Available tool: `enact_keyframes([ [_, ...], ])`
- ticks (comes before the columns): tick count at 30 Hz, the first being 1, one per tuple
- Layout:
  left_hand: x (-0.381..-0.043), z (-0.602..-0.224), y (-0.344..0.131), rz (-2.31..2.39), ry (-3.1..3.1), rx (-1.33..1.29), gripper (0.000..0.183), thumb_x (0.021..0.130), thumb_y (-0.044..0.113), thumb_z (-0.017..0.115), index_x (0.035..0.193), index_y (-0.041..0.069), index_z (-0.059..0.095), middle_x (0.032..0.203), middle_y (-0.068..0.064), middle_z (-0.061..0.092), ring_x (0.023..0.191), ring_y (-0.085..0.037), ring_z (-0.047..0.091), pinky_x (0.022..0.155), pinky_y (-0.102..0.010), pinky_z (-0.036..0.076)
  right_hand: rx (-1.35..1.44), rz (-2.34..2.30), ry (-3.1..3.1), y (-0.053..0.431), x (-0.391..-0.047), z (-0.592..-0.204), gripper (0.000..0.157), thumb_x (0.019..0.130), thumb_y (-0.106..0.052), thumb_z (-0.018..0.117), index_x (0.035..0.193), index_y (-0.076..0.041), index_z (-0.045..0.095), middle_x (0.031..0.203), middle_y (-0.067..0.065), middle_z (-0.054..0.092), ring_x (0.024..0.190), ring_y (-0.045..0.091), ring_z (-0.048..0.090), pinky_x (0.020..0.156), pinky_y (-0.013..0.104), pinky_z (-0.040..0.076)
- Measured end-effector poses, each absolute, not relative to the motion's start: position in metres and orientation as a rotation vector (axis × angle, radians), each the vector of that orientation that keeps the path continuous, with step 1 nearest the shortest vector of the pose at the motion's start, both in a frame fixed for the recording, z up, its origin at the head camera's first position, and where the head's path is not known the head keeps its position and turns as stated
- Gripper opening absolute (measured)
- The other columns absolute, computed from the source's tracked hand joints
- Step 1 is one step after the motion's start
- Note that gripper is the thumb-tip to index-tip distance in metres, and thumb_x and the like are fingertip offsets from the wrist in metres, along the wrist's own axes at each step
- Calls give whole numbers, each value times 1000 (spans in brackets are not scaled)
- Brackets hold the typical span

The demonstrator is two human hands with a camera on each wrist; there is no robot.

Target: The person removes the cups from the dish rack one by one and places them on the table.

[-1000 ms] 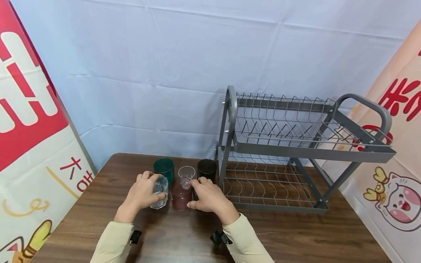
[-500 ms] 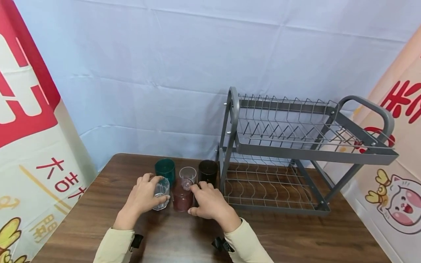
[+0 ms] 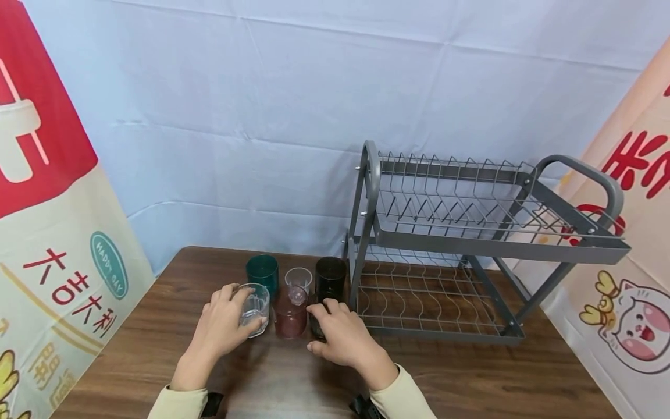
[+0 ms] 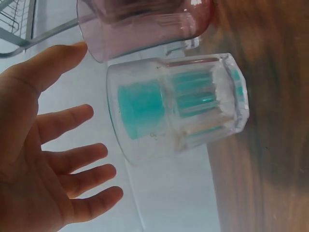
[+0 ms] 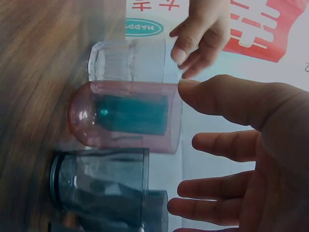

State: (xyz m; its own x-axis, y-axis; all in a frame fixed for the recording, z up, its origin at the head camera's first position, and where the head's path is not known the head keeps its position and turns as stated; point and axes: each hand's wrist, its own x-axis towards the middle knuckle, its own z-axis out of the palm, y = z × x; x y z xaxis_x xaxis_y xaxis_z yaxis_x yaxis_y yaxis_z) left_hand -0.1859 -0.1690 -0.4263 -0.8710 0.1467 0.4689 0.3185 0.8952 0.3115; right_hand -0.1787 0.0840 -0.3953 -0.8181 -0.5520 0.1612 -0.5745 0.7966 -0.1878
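Two rows of glasses stand upright on the table. In front, from left to right, are a clear faceted glass (image 4: 178,106), a pink glass (image 5: 125,116) and a smoky grey glass (image 5: 99,181). Behind them stand a green glass (image 3: 262,271), a small clear glass (image 3: 298,279) and a black glass (image 3: 331,276). My left hand (image 3: 216,326) is beside the faceted glass; its wrist view shows the spread fingers apart from the rim. Beside the smoky glass, my right hand (image 3: 345,338) holds nothing, its fingers extended and spread.
A grey two-tier dish rack (image 3: 445,233) stands right of the glasses, its left frame close to the black glass. The brown wooden table (image 3: 450,378) backs onto a pale cloth (image 3: 235,116). Printed banners (image 3: 63,244) hang at both sides.
Both hands have drawn back toward me a little, the right one also shifting rightward, away from the pink glass. The glasses look unmoved. The left banner has swayed.
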Motion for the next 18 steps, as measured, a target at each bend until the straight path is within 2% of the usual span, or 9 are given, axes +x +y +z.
enact_keyframes([
  [18, -152, -430, -172, -443, -2596, -339, 56, 69, 36, 80, 113, 6, 63, 113, -22, 53, 102, -41, 49, 72, -54, 42, 823, 443, -2856, 138, -160, -394, 55, 79, -31, 73, 125, -10, 53, 125, 24, 47, 110, 43, 48, 78, 58, 43],
])
